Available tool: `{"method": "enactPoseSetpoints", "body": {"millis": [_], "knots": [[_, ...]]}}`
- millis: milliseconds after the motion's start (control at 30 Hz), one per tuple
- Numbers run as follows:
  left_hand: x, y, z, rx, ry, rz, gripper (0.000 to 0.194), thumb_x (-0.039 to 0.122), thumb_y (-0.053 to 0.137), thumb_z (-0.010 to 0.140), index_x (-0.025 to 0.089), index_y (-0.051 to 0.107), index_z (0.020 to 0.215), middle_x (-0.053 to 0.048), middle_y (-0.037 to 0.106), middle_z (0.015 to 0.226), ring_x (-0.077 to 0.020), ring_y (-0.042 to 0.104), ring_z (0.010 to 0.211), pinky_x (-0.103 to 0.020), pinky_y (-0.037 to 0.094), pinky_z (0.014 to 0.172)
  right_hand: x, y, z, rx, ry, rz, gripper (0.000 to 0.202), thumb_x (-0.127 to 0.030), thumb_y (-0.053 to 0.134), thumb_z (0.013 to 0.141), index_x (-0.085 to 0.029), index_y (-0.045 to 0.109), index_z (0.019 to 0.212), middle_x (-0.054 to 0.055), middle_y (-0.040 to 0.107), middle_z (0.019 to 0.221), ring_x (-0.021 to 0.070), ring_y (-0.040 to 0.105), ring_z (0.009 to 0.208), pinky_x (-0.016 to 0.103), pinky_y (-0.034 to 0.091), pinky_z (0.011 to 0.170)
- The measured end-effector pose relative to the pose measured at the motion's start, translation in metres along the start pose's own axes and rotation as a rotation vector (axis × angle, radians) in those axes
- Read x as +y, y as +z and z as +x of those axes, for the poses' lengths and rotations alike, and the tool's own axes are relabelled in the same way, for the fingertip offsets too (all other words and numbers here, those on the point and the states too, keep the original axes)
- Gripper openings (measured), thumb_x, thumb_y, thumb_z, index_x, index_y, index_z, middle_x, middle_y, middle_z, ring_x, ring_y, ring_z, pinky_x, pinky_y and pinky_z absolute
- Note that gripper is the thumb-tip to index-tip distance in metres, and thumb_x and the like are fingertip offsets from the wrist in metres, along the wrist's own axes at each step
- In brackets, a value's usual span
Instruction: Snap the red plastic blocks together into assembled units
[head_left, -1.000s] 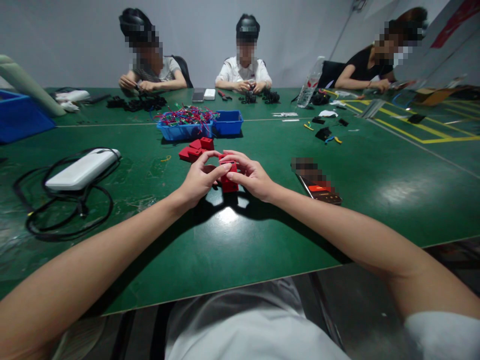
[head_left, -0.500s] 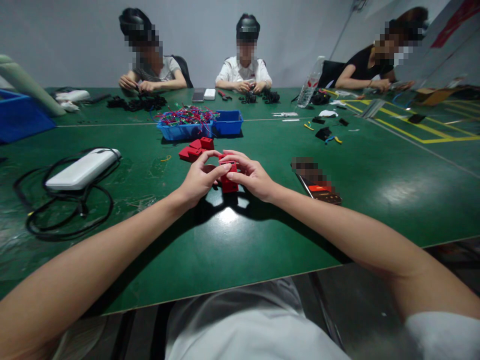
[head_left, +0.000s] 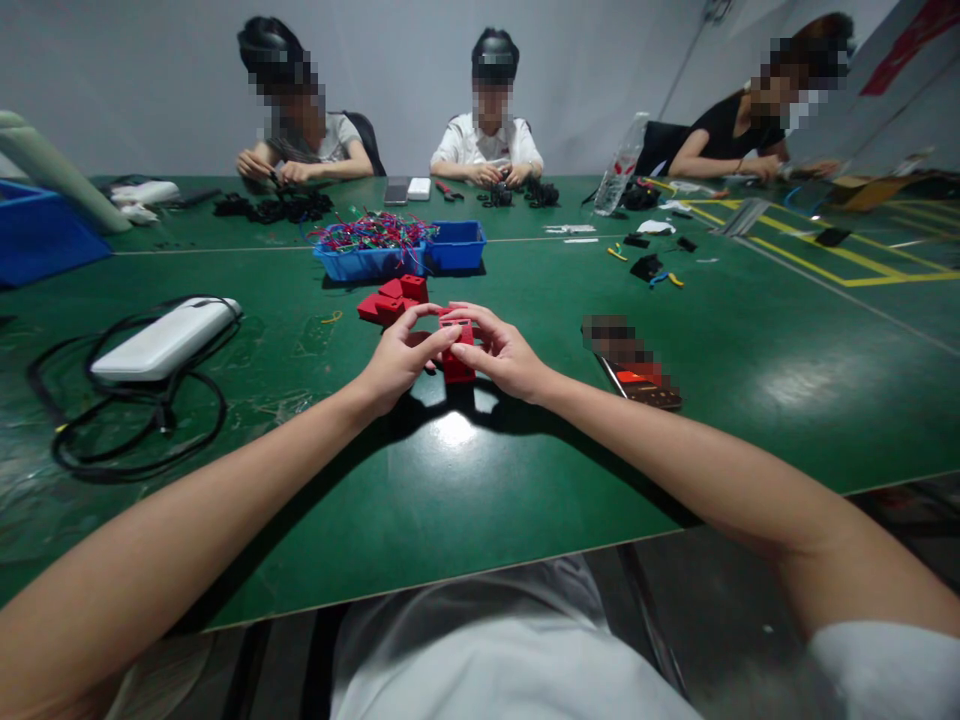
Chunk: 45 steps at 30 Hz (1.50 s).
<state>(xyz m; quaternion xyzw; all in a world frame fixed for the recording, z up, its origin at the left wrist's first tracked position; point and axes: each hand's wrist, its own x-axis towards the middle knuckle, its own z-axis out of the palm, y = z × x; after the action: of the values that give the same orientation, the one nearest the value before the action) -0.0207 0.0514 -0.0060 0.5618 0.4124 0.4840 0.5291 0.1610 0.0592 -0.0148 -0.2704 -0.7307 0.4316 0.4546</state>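
A small red block (head_left: 459, 366) with an opening in its top is held upright between both hands over the green table (head_left: 525, 500). My left hand (head_left: 401, 362) grips its left side, thumb on the near face and fingers curling behind. On the right side my right hand (head_left: 506, 358) holds the same block, its thumb also on the near face and its fingertips over the top. Just beyond my left hand lie several red blocks (head_left: 390, 300) in a small heap. The far side of the held block is hidden.
Beyond the red heap stand a blue bin (head_left: 367, 262) of coloured wires and another blue bin (head_left: 456, 247). A white power bank (head_left: 169, 340) with black cable lies left, a phone (head_left: 634, 370) right. Three people sit across the table near a plastic bottle (head_left: 621, 170).
The held red block and my fingers have shifted very slightly. Both hands keep their hold.
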Motion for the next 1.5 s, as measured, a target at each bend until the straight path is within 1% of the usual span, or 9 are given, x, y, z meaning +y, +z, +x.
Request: {"method": "enactPoseSetpoints", "body": {"millis": [233,400,533,600,733,800,1100,1333,1500], "knots": [[-0.003,-0.001,0.002,0.022,-0.01,-0.001,0.058,0.046,0.084,0.069,0.021,0.061,0.116,0.0,0.069,0.085,-0.0099,0.059,0.063,-0.019,0.044,0.055,0.002,0.002,-0.002,-0.027,0.037,0.047,0.055,-0.049,0.074,0.079,-0.028,0.057,0.127,0.009,0.046,0.145,0.0287,0.044,0.137,0.042,0.055,0.099],[0.0,-0.002,0.001,0.0,-0.008,-0.015,0.061,0.041,0.087,0.064,0.021,0.06,0.115,-0.001,0.069,0.09,-0.0123,0.062,0.07,-0.021,0.045,0.06,0.006,0.002,-0.003,-0.028,0.011,0.039,0.054,-0.048,0.074,0.08,-0.029,0.056,0.127,0.009,0.046,0.143,0.0282,0.046,0.135,0.041,0.056,0.096],[0.002,-0.002,-0.001,-0.005,-0.028,-0.017,0.062,0.039,0.087,0.064,0.021,0.058,0.115,0.0,0.069,0.089,-0.0119,0.061,0.069,-0.021,0.045,0.061,0.006,0.0,-0.003,-0.044,0.001,0.03,0.053,-0.048,0.074,0.081,-0.029,0.056,0.127,0.01,0.044,0.144,0.0284,0.046,0.135,0.042,0.056,0.095],[0.002,-0.002,-0.001,-0.004,-0.032,-0.019,0.061,0.039,0.086,0.064,0.022,0.057,0.116,0.0,0.069,0.09,-0.0116,0.061,0.069,-0.022,0.045,0.062,0.007,0.0,-0.002,-0.048,-0.014,0.015,0.052,-0.048,0.073,0.081,-0.029,0.056,0.127,0.009,0.044,0.144,0.0285,0.046,0.135,0.044,0.054,0.099],[0.002,0.0,-0.002,0.016,-0.027,-0.002,0.06,0.038,0.085,0.065,0.022,0.056,0.115,0.001,0.069,0.089,-0.0119,0.061,0.067,-0.022,0.044,0.061,0.01,-0.001,0.0,-0.056,-0.067,-0.019,0.05,-0.048,0.073,0.082,-0.029,0.058,0.126,0.009,0.048,0.142,0.0267,0.045,0.137,0.048,0.041,0.113],[0.002,0.001,-0.003,0.024,-0.018,0.004,0.058,0.038,0.084,0.065,0.022,0.056,0.113,0.001,0.069,0.088,-0.012,0.061,0.067,-0.022,0.043,0.06,0.011,-0.002,0.001,-0.061,-0.074,-0.018,0.049,-0.048,0.073,0.082,-0.029,0.058,0.125,0.008,0.048,0.142,0.0259,0.045,0.137,0.048,0.037,0.116],[0.008,0.003,-0.005,0.007,-0.014,-0.015,0.057,0.034,0.085,0.063,0.022,0.055,0.11,0.002,0.068,0.087,-0.0113,0.061,0.066,-0.022,0.045,0.061,0.006,-0.002,0.001,-0.054,-0.026,0.042,0.045,-0.044,0.078,0.077,-0.031,0.065,0.118,0.006,0.049,0.143,0.0277,0.043,0.14,0.051,0.035,0.116],[0.009,0.003,-0.006,0.001,0.003,0.002,0.056,0.033,0.085,0.062,0.022,0.056,0.109,0.001,0.068,0.088,-0.0111,0.061,0.066,-0.022,0.045,0.061,0.002,-0.003,0.002,-0.05,0.023,0.088,0.045,-0.038,0.08,0.072,-0.029,0.068,0.114,0.007,0.046,0.146,0.0285,0.038,0.143,0.049,0.042,0.111],[0.01,0.002,-0.006,-0.009,0.009,0.01,0.056,0.032,0.085,0.063,0.022,0.056,0.109,0.001,0.068,0.089,-0.0106,0.06,0.066,-0.022,0.045,0.06,0.002,-0.004,0.003,-0.049,0.007,0.073,0.044,-0.036,0.082,0.071,-0.029,0.069,0.113,0.006,0.048,0.144,0.0275,0.038,0.144,0.05,0.036,0.116]]}}
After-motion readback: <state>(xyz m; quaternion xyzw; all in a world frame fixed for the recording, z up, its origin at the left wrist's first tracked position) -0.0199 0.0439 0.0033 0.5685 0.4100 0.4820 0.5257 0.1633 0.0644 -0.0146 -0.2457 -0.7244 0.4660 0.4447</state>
